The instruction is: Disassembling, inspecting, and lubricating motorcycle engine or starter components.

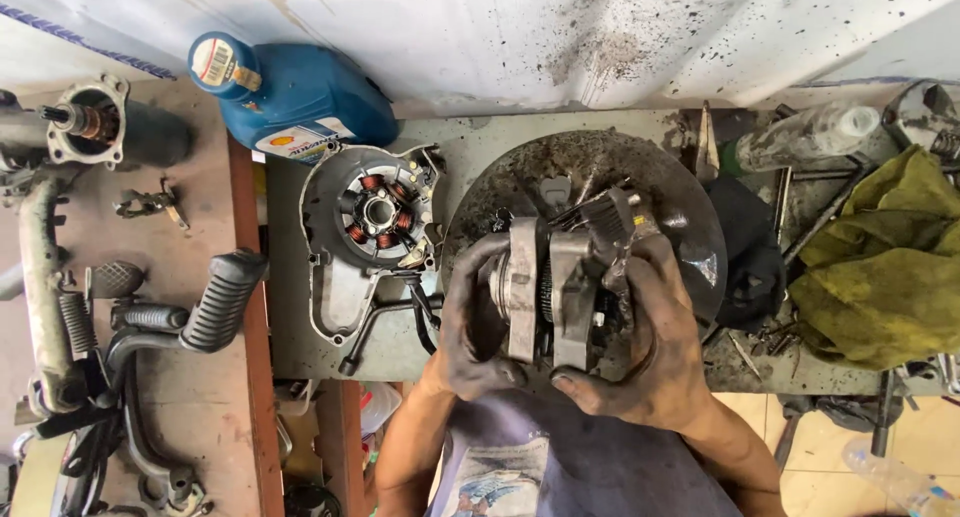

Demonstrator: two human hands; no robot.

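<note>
Nearest the camera, both hands grip a grey cast-metal engine assembly with two flat plates and a gear between them (548,289), held up just above the counter. The left hand (472,329) has its grease-blackened fingers (478,267) wrapped closed around the left plate and the round hub there. The right hand (650,347) is closed around the right side, thumb under the lower edge, fingers over the finned block on top.

To handle this well, I judge, the weight should stay shared between both hands and the plates kept parallel (oily fingers slip easily), with fingertips clear of the gap where the gear sits.

Just behind the assembly lies a round, dirty dark metal pan (600,182) on the grey counter (470,142). To its left rests a grey engine side cover with copper-wound stator coils (375,217), and to its right a crumpled olive-green rag (885,267). Furthest back stands a blue plastic oil bottle (300,97) against the spattered white wall (560,37).
</note>
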